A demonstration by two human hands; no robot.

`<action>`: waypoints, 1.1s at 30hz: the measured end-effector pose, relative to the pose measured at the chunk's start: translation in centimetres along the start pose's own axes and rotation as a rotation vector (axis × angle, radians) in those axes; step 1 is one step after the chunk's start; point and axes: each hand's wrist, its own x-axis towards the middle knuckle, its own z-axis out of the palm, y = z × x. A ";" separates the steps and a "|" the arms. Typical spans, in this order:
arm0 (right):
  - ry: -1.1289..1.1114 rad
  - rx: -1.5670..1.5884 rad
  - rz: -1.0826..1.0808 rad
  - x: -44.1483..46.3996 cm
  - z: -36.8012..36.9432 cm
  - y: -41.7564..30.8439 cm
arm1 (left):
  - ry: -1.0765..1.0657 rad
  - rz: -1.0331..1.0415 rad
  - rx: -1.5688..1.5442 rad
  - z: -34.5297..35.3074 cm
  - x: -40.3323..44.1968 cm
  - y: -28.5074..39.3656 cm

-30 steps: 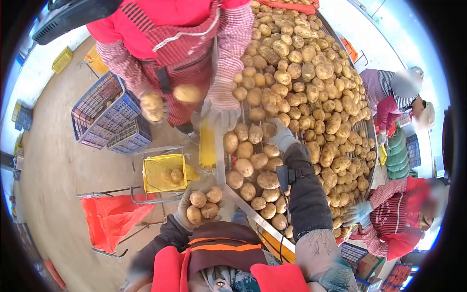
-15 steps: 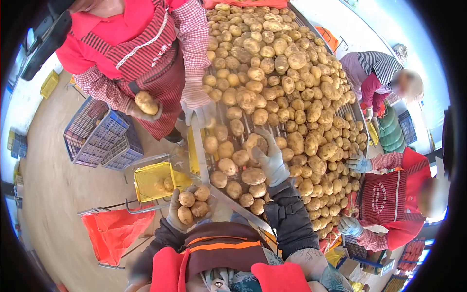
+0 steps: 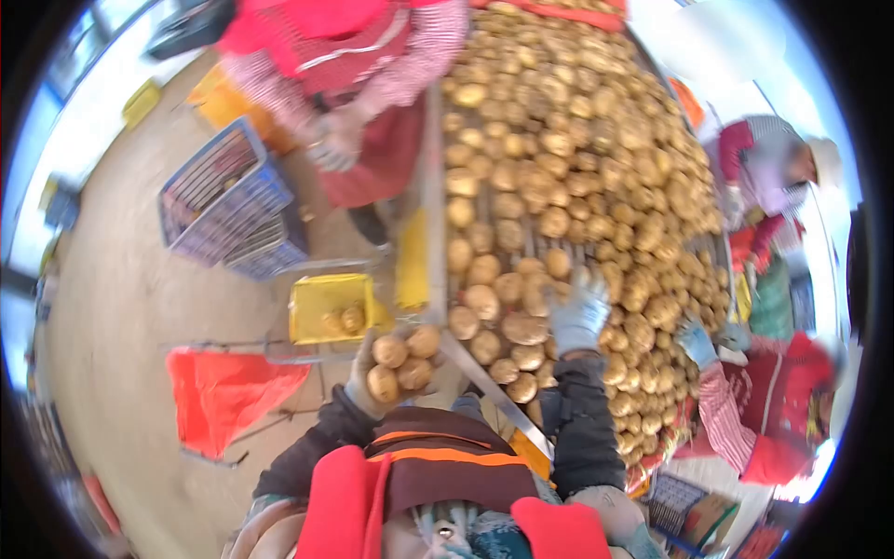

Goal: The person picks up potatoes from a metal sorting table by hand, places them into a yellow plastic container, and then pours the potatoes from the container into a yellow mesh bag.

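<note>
My left hand (image 3: pixel 361 374), in a grey glove, is cupped around several potatoes (image 3: pixel 402 363) beside the table's near left corner. My right hand (image 3: pixel 579 315), in a pale glove, lies over the potatoes on the sorting table with its fingers stretched out and apart. Several loose potatoes (image 3: pixel 524 327) sit just left of it, and a dense heap of potatoes (image 3: pixel 643 224) spreads to its right and beyond. Motion blurs the fingertips, and I see nothing held in that hand.
The table's metal edge (image 3: pixel 435 205) runs along the left. Past it stand a yellow basket (image 3: pixel 296 312) with a few potatoes, a red sack (image 3: pixel 223 391) on a frame and blue crates (image 3: pixel 223 200). A co-worker (image 3: pixel 372 56) stands far left; others work along the right side.
My right hand has drawn away from the large potato it was touching. The far-left co-worker has brought both hands together off the table. The whole view has shifted.
</note>
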 end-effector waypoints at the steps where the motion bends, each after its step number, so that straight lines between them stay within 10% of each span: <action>1: 0.066 0.144 -0.054 -0.1 -0.1 -0.2 | 0.011 0.058 -0.004 0.5 -0.4 0.3; 5: 0.135 0.254 -0.367 -2.7 -2.0 -4.9 | -0.691 0.066 -0.223 -2.5 -0.3 1.7; 6: 0.090 0.247 -0.453 -3.4 -2.2 -5.9 | -0.205 0.178 -0.110 -0.2 -3.8 2.8; 10: -0.168 0.245 -0.674 -7.7 1.4 -7.7 | -0.153 0.454 -0.187 -5.2 -10.4 6.6; 12: -0.155 0.161 -0.659 -9.5 3.2 -7.8 | -0.484 0.681 -0.096 -12.1 -14.3 9.2; 13: -0.166 0.142 -0.635 -9.7 3.9 -7.6 | -0.009 0.838 -0.221 -10.6 -17.9 9.0; 16: -0.098 0.147 -0.629 -10.0 4.3 -8.0 | 0.213 1.179 -0.216 -12.7 -24.3 11.3; 30: -0.017 0.157 -0.645 -10.3 4.7 -8.1 | 0.379 1.531 -0.358 -19.9 -32.3 15.5; 33: 0.012 0.149 -0.663 -10.1 6.0 -7.6 | 0.140 1.590 -0.044 -24.0 -35.0 17.4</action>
